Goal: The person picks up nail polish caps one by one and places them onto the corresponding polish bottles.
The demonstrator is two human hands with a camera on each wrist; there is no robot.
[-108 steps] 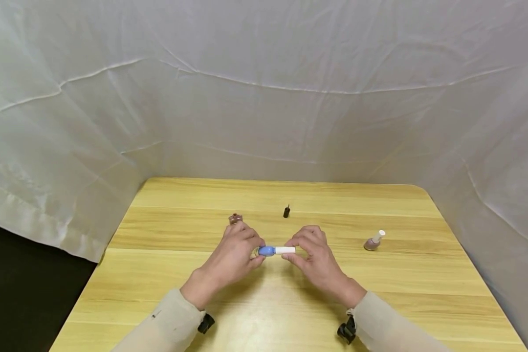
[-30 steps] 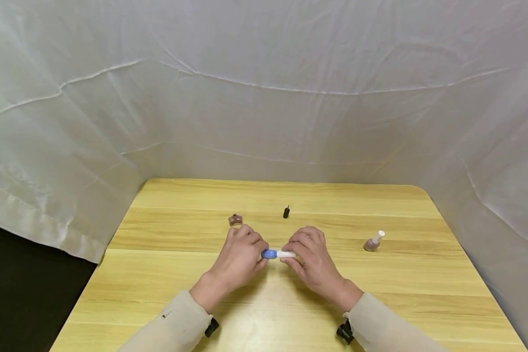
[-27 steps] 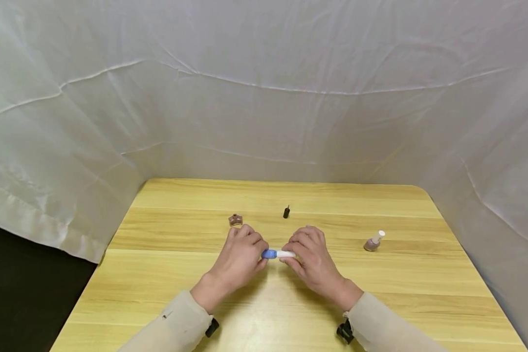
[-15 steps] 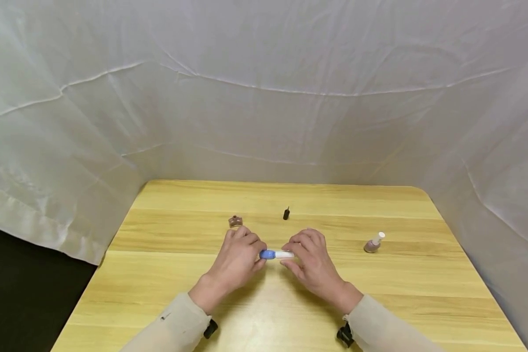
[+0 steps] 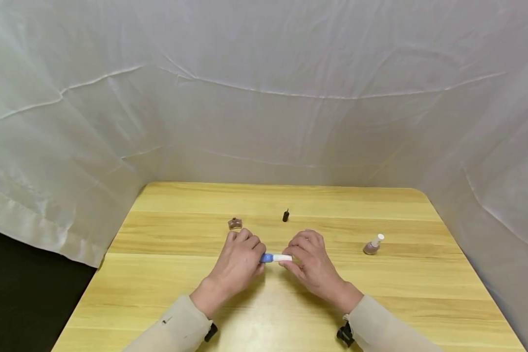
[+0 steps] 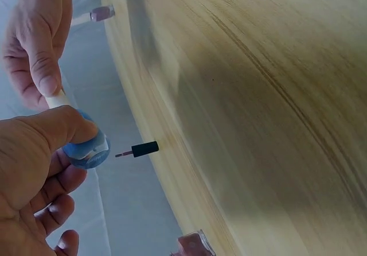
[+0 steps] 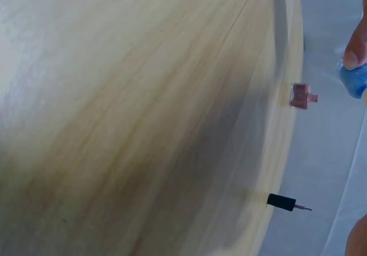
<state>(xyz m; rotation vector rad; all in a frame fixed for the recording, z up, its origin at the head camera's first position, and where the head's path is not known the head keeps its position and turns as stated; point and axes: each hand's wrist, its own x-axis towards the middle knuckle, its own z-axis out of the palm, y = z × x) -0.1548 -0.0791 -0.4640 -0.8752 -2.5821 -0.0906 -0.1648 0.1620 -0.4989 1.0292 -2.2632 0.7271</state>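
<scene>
A blue nail polish bottle (image 5: 267, 258) with a long white cap (image 5: 282, 257) lies sideways between the two hands, above the table. My left hand (image 5: 237, 259) grips the blue glass body between thumb and fingers; the left wrist view shows the clear base of the bottle (image 6: 92, 152) past the thumb. My right hand (image 5: 310, 256) pinches the white cap with thumb and fingers. Beyond the left hand stands an uncapped mauve nail polish bottle (image 5: 235, 223), its neck bare. Its black brush cap (image 5: 286, 215) stands on its end, brush pointing up.
A mauve nail polish bottle with a white cap (image 5: 372, 245) stands at the right on the wooden table (image 5: 422, 293). Pale cloth (image 5: 264, 122) hangs behind the table and along both sides. A black area (image 5: 26, 293) shows beyond the table's left edge.
Both hands keep their grip on the blue bottle and its cap. Since the oldest frame, the left hand has shifted slightly right and covers more of the blue body. The standing things are unmoved.
</scene>
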